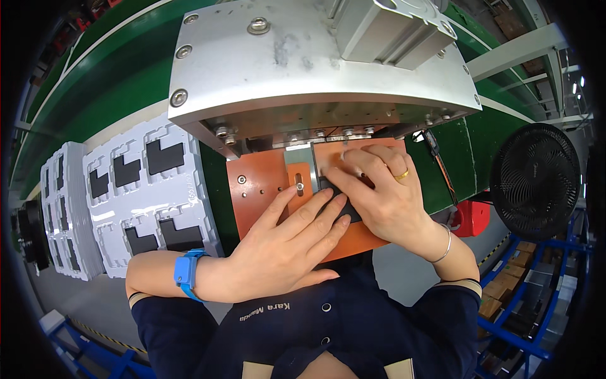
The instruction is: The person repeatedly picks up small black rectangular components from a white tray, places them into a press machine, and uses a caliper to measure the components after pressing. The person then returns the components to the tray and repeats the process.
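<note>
My left hand lies palm down with its fingers stretched out, the tips on a dark flat piece and the orange base plate beside it. My right hand is closed over the upper part of that piece, fingers bent and thumb near a metal strip. Whatever those fingers grip is hidden beneath them. The dark piece rests on the orange plate, partly covered by both hands. A small slotted orange block with a screw sits left of the strip.
A heavy metal press head overhangs the plate's far edge. White trays holding black L-shaped pieces stand at left. To the right are a caliper, a red container and a black fan.
</note>
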Available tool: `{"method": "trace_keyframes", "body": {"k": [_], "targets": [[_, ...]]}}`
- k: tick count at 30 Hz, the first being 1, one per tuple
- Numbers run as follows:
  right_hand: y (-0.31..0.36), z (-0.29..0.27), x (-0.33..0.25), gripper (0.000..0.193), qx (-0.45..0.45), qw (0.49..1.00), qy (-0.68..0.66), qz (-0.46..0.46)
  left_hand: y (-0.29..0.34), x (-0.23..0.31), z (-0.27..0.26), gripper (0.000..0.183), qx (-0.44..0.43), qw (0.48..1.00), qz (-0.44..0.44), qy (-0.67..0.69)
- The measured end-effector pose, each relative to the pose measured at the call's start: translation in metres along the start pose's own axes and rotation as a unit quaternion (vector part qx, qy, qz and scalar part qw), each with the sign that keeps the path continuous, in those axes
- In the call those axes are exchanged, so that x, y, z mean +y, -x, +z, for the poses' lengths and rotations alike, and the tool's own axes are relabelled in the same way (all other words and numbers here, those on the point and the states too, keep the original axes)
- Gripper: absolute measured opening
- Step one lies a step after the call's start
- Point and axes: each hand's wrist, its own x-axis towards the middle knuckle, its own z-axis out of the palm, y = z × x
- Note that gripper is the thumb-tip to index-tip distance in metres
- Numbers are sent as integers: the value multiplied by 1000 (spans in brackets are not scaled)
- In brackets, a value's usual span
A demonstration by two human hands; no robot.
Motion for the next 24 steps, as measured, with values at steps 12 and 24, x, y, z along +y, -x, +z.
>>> {"method": "trace_keyframes", "body": {"k": [12,24], "targets": [[4,0,4,18,16,994,-109,-3,-2,-1,-1,70,0,1000,-2,2],[4,2,4,33,1,997,-75,18,-1,0,-1,70,-1,1000,-6,0]]}}
